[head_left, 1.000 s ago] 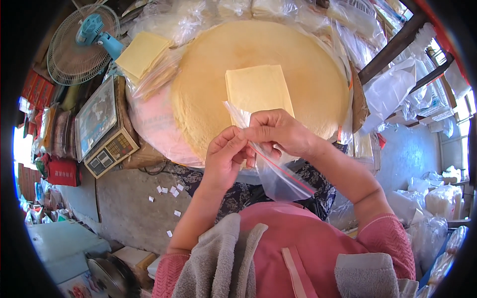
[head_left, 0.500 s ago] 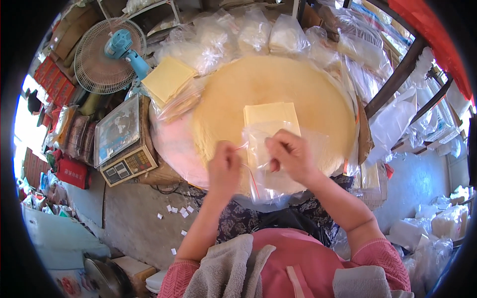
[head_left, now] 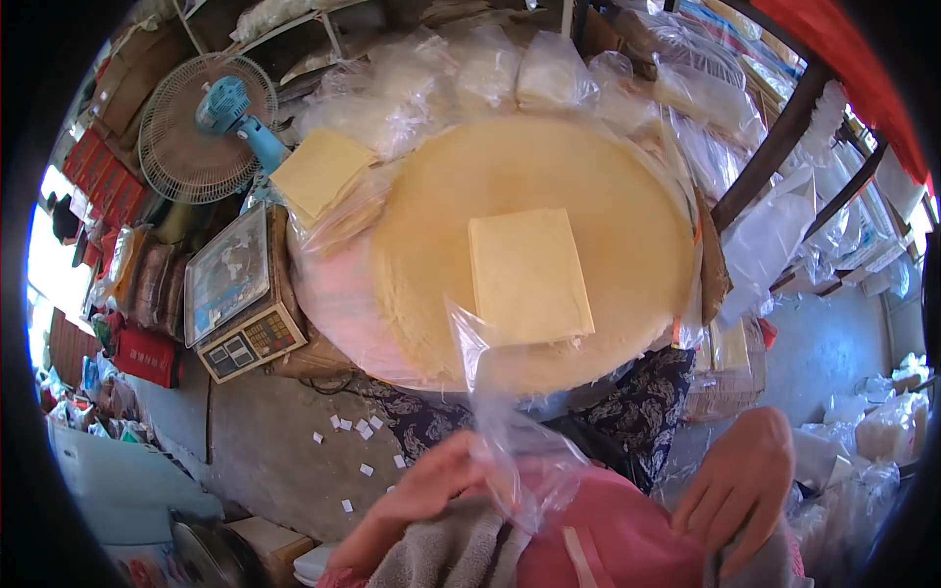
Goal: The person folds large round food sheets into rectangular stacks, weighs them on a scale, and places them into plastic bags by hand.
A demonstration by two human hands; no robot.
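My left hand (head_left: 441, 480), low near my body, is closed on a crumpled clear plastic bag (head_left: 524, 475) whose upper end rises toward the round tabletop. My right hand (head_left: 740, 485), blurred at lower right, is off the bag, fingers bent downward and slightly apart over my pink apron and a grey towel. Ahead lies a large, round, pale-yellow layered sheet (head_left: 421, 206), with a neat rectangular stack of cream sheets (head_left: 529, 269) on it. Another stack of yellow sheets (head_left: 319, 171) rests on plastic at its upper left.
A scale (head_left: 245, 333) and blue fan (head_left: 221, 108) stand left, beside red packages (head_left: 147, 353). Filled clear bags (head_left: 549, 73) line the back. Dark metal bars (head_left: 765, 147) rise at right. Small white squares (head_left: 343, 424) are scattered on the floor below.
Both hands have dropped toward my body, the left carrying the bag; the right has let go of it and moved rightward. The cream stack is now uncovered.
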